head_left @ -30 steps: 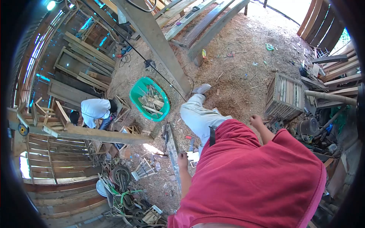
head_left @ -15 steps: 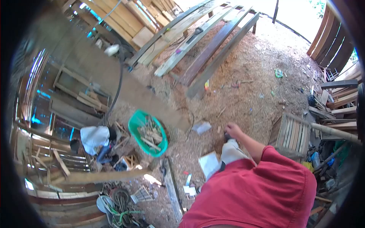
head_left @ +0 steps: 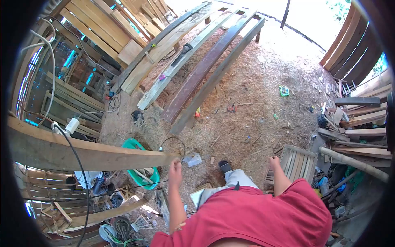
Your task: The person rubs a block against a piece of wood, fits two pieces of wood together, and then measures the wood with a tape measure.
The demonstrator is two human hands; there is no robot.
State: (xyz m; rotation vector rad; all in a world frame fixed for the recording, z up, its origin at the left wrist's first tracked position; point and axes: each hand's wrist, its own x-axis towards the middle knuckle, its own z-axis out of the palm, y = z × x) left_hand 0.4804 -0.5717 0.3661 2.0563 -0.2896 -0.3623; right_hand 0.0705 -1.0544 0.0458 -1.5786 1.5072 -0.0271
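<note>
- Left of frame: a wooden beam [head_left: 82, 153] crosses horizontally, a black cable [head_left: 76, 160] draped over it, a green basin [head_left: 140, 173] of offcuts behind.
- Centre: the left hand [head_left: 175, 169], fingers loosely curled and empty, nears the beam's end; a firm, square grip would serve best.
- Right: the right hand [head_left: 274, 162] hangs empty, loosely closed, beside a slatted crate [head_left: 296, 162].

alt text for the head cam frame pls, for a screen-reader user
Seen from above, a person in a red shirt walks over a sawdust floor, left hand raised by the end of a wooden beam, right hand swung out near a slatted crate, both empty. Long planks lean ahead; a green basin of offcuts sits below the beam.
</note>
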